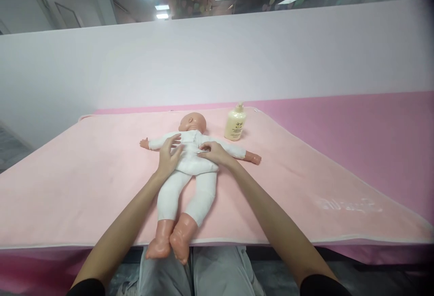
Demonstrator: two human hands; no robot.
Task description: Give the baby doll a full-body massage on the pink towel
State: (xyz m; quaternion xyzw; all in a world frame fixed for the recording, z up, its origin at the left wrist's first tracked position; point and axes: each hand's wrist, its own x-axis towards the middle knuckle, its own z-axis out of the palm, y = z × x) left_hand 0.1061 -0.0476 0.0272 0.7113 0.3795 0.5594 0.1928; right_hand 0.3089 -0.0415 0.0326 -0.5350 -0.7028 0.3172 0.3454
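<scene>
A baby doll (pixel 193 165) with a white cloth body lies stretched out, arms spread and head turned to the left. Its bare plastic feet reach over the near edge. My left hand (pixel 168 153) rests along the left side of the doll's torso, fingers spread. On the other side of the torso, my right hand (pixel 215 152) lies with its fingers bent and the thumb apart from them. Both hands touch the white cloth, and neither visibly grips it. Beyond the doll's arm on the right stands a pale yellow pump bottle (pixel 235 123).
A light pink towel (pixel 84 178) with white lettering at its right lies under the doll. The darker pink table cover (pixel 383 138) shows at the right. A low white wall (pixel 217 61) runs behind, below dark glass with light reflections.
</scene>
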